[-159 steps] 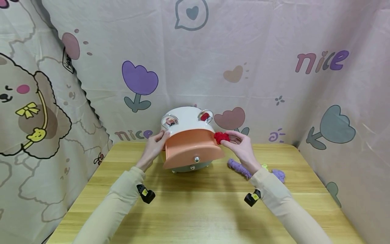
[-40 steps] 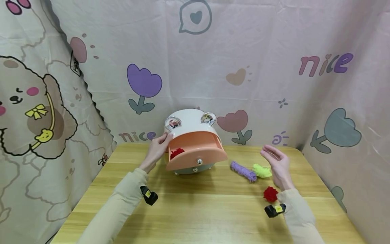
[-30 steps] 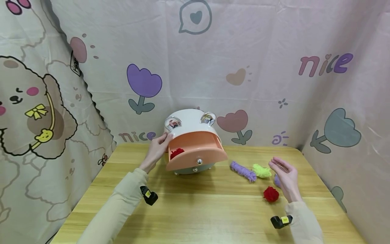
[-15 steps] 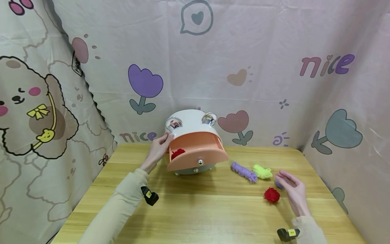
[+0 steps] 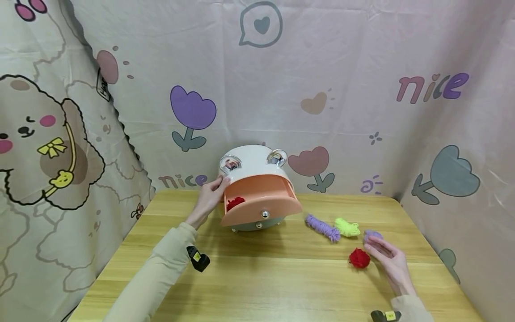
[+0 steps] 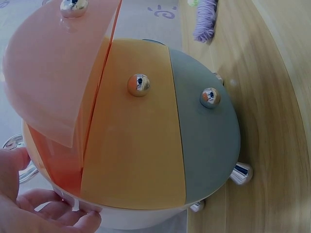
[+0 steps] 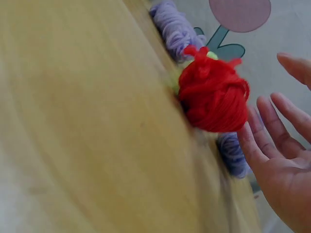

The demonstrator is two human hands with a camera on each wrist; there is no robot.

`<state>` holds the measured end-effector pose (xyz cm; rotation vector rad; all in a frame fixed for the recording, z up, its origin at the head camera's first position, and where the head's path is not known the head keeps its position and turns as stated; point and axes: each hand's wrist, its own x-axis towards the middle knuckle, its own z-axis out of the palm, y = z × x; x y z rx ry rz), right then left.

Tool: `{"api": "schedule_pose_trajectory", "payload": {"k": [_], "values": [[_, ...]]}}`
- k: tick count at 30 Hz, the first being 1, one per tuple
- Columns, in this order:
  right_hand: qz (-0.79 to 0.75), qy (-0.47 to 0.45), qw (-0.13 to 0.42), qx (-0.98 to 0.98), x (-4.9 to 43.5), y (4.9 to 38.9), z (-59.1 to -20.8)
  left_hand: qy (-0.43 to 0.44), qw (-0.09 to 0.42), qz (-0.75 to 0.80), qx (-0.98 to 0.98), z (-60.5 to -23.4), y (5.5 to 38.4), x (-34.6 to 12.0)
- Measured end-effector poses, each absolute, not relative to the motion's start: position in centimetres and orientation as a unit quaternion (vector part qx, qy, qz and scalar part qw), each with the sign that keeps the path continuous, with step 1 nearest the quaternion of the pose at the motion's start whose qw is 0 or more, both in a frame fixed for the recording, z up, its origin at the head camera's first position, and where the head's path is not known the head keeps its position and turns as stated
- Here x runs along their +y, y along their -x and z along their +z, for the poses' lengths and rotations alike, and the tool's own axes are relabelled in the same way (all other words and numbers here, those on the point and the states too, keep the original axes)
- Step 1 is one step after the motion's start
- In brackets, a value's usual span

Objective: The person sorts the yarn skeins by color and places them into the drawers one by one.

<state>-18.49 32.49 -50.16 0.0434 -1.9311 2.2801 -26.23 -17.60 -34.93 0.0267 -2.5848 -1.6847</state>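
Note:
My left hand [image 5: 209, 199] grips the left side of a rounded drawer box [image 5: 251, 154] with a white shell. In the left wrist view the fingers [image 6: 53, 208] curl at the shell's edge. The box's pink top drawer [image 5: 245, 213] is pulled out, and a red yarn bundle [image 5: 235, 203] lies in its left corner. My right hand [image 5: 389, 261], holding nothing, hovers with relaxed fingers just right of a red yarn ball [image 5: 359, 258] on the table. A purple yarn bundle [image 5: 372, 234] lies just beyond its fingertips, partly hidden.
Between the box and my right hand lie a long purple yarn skein [image 5: 323, 228] and a yellow-green yarn skein [image 5: 347, 227]. The wooden table [image 5: 257, 286] ends against a printed curtain [image 5: 257, 89] behind. Below the pink drawer, the yellow drawer [image 6: 136, 136] and grey-green drawer [image 6: 209, 136] are closed.
A red yarn bundle that my right hand pinched by the drawer now lies inside it. That hand has moved right and toward me, beside the red ball. My left hand keeps its hold.

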Motion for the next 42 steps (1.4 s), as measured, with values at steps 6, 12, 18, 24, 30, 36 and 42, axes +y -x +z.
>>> {"api": "schedule_pose_trajectory", "payload": {"k": [6, 12, 18, 24, 30, 36, 42], "values": [[0.743, 0.001, 0.059, -0.667, 32.6, 18.3, -50.9, -0.009, 0.028, -0.544, -0.839, -34.9, 26.2, -17.6], [0.733, 0.003, 0.059, -0.678, 32.6, 18.2, -51.7, -0.006, 0.029, -0.545, -0.838, -34.9, 26.2, -17.6], [0.712, 0.024, 0.056, -0.700, 32.4, 18.1, -51.9, -0.007, 0.028, -0.544, -0.838, -34.9, 26.3, -17.6], [0.679, 0.037, 0.030, -0.733, 32.3, 18.1, -51.8, -0.013, 0.022, -0.543, -0.839, -34.9, 26.3, -17.6], [0.637, 0.055, 0.002, -0.769, 32.1, 18.3, -51.7, -0.013, 0.022, -0.544, -0.839, -34.9, 26.3, -17.6], [0.624, 0.033, 0.006, -0.780, 32.1, 18.2, -51.9, -0.008, 0.023, -0.545, -0.838, -35.0, 26.3, -17.6], [0.623, 0.019, -0.009, -0.782, 32.2, 18.2, -52.0, -0.006, 0.026, -0.544, -0.839, -35.0, 26.3, -17.6]]}}
